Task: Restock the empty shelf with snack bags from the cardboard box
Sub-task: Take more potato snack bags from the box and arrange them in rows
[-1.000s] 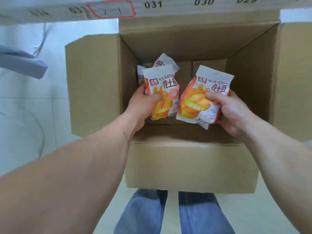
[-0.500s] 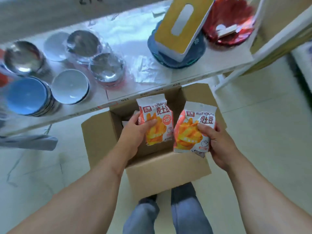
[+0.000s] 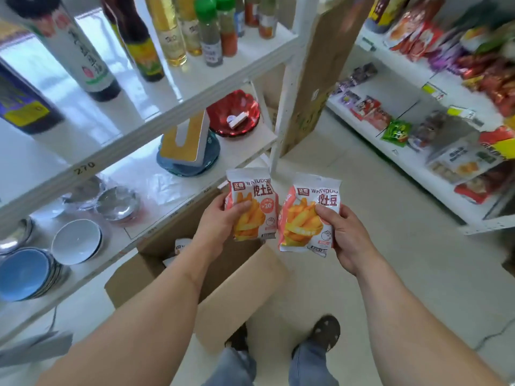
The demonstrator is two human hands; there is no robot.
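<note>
My left hand (image 3: 220, 227) grips an orange and white snack bag (image 3: 255, 201) printed with fries, upright at chest height. Beside it my right hand (image 3: 344, 235) grips a second, matching snack bag (image 3: 306, 218). Both bags are above and beyond the open cardboard box (image 3: 223, 296), which stands on the floor under my left forearm. Another snack bag (image 3: 181, 244) shows inside the box, mostly hidden by my arm.
A white shelf unit (image 3: 156, 118) on the left carries bottles (image 3: 136, 40) above and bowls (image 3: 75, 240), plates and a red dish (image 3: 234, 112) below. On the right, a shelf (image 3: 404, 151) holds packaged snacks. Tiled floor lies between; my shoes (image 3: 324, 330) stand behind the box.
Both hands lifted the two bags up out of the box. My view swung up and right, from the box interior to the shelves and the aisle.
</note>
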